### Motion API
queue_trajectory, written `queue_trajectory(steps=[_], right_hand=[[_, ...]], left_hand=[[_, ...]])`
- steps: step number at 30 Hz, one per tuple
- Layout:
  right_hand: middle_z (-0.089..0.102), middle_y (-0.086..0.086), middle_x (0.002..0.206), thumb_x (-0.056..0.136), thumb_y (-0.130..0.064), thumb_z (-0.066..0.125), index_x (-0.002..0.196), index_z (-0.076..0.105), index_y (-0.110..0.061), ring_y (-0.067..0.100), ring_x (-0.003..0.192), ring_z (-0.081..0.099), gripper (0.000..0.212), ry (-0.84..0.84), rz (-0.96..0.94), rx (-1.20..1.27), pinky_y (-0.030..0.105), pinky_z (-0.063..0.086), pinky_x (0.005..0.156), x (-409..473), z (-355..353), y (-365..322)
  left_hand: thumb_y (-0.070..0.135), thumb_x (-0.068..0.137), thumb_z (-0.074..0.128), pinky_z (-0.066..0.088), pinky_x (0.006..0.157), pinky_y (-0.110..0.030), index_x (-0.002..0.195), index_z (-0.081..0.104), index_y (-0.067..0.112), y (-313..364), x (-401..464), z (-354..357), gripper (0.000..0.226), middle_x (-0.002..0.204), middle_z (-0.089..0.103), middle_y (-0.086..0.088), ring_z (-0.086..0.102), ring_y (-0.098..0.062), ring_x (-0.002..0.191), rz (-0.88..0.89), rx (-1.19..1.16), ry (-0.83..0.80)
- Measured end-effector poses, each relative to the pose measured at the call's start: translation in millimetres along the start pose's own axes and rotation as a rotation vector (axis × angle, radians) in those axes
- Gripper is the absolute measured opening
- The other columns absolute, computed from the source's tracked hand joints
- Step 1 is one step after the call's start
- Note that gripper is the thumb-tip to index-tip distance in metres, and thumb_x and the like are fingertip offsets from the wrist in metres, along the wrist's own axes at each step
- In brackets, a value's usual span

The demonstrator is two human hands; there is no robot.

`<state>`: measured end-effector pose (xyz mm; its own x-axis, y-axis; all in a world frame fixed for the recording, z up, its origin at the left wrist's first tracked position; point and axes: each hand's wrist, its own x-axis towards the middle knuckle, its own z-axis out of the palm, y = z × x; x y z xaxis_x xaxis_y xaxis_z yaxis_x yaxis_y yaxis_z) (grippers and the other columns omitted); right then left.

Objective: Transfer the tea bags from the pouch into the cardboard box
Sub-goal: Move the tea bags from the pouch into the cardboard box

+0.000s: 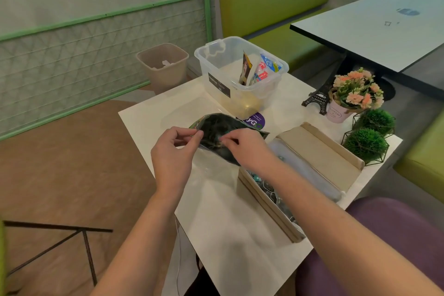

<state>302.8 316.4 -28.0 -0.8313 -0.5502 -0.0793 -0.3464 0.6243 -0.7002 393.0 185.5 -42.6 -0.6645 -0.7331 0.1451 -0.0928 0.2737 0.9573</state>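
Here the box lies open on the white table, its long axis running from near-centre to far-right. Beyond, both hands, left and right, pinch the pouch mouth, which opens toward the person. Farther off stand a clear bin, flowers and green benches.

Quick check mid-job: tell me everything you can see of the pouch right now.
The pouch is a dark, glossy, flexible bag with a green edge, apparently foil or plastic. It is held up over the white table, mouth towards the camera and spread open, with dark, indistinct contents inside. The left hand pinches the left edge of the mouth; the right hand pinches the near rim towards the right. It sits just left of the open cardboard box, in front of the clear plastic bin.
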Motion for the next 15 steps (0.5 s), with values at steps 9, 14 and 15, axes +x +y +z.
queue_trajectory(steps=[9,14,15], right_hand=[[0.060,0.014,0.121,0.099,-0.012,0.049,0.123,0.057,-0.006,0.030,0.112,0.058,0.026,-0.252,0.161,-0.453,0.034,0.045,0.094,88.2,36.7,14.7],[0.055,0.011,0.132,0.098,-0.027,0.051,0.133,0.053,-0.012,0.031,0.120,0.052,0.038,-0.363,0.128,-0.540,0.036,0.040,0.102,108.6,53.3,35.3],[0.054,0.009,0.133,0.098,-0.028,0.052,0.135,0.052,-0.013,0.032,0.123,0.051,0.040,-0.377,0.129,-0.544,0.038,0.040,0.106,110.7,54.6,37.1]], left_hand=[[0.021,0.083,0.081,0.048,0.070,-0.013,0.083,0.075,0.024,1.2,4.7,-0.5,0.007,0.078,0.072,0.007,0.064,0.000,0.076,0.002,-0.022,-0.015],[0.022,0.083,0.081,0.050,0.072,-0.015,0.080,0.073,0.028,-0.8,8.1,-4.7,0.011,0.079,0.072,0.008,0.065,-0.001,0.077,0.000,-0.010,-0.019],[0.022,0.083,0.081,0.050,0.072,-0.016,0.079,0.073,0.029,-1.1,8.1,-5.1,0.012,0.079,0.072,0.008,0.065,0.000,0.076,0.005,-0.006,-0.021]])
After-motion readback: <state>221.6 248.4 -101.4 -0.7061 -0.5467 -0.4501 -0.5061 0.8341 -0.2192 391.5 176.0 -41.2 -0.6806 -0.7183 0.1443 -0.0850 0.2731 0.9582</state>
